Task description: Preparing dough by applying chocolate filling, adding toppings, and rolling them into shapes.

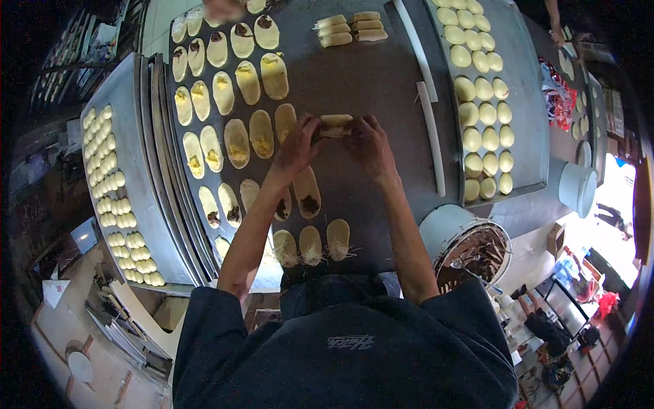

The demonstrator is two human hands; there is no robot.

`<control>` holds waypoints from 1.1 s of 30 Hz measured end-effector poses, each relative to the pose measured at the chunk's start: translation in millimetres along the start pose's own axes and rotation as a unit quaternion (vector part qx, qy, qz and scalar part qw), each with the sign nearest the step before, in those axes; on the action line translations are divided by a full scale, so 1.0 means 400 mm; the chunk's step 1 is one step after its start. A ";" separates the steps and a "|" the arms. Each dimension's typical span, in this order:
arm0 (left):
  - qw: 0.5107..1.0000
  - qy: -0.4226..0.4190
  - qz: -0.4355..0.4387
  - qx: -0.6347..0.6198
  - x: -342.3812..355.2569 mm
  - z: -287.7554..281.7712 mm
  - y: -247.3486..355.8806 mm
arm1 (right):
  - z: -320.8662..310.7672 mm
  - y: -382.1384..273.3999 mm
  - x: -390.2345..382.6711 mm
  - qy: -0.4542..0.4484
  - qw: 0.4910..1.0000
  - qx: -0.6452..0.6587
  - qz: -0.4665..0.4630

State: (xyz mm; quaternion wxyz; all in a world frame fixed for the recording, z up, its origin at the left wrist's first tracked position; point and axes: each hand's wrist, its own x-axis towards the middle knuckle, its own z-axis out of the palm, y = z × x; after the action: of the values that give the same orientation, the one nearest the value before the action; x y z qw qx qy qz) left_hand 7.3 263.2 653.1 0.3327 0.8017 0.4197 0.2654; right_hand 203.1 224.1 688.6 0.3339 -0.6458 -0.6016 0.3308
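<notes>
My left hand (298, 148) and my right hand (370, 148) meet over the middle of the dark worktable. Between them they grip a pale dough roll (336, 122) by its two ends, fingers curled round it. Left of my hands lie rows of flat oval dough pieces (237, 142), some topped with yellow filling and others with dark brown filling. Close to my body, three dough ovals with whitish shreds (310, 245) rest near the table's edge. Several finished dough rolls (351, 29) are lined up at the far side.
Two white rods (431, 140) lie right of my hands. Beside my right forearm stands a bucket of brown filling (479, 252) with a utensil in it. Metal trays of dough pieces flank the table, one at the right (540, 143) and one at the left (139, 198). Another person's hand (223, 9) shows at the far edge.
</notes>
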 end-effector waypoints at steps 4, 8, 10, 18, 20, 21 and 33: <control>0.988 0.026 -0.123 -0.087 0.011 -0.010 0.062 | -0.008 0.036 0.002 0.036 0.994 0.082 0.057; 0.978 0.031 -0.184 -0.098 0.038 -0.007 0.055 | 0.002 0.044 0.034 0.020 0.977 0.177 0.116; 0.976 0.026 -0.201 -0.084 0.056 -0.003 0.047 | 0.003 0.044 0.049 -0.005 0.958 0.238 0.159; 0.977 0.067 -0.181 -0.090 0.047 0.008 0.055 | -0.008 0.036 0.035 0.025 0.993 0.102 0.062; 0.982 0.069 -0.157 -0.073 0.036 0.004 0.065 | -0.013 0.034 0.027 0.035 0.992 0.120 0.023; 0.982 0.068 -0.161 -0.071 0.025 -0.001 0.076 | -0.012 0.030 0.018 0.033 0.992 0.122 0.025; 0.974 -0.116 -0.195 0.003 -0.420 0.102 0.260 | 0.022 0.044 -0.423 -0.045 0.995 0.026 0.083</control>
State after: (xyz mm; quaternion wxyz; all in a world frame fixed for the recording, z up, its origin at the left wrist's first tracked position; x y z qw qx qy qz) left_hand 2.5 63.2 681.3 0.4223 0.7308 0.5270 0.0996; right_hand 196.1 54.7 673.3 0.2947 -0.6693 -0.5514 0.4014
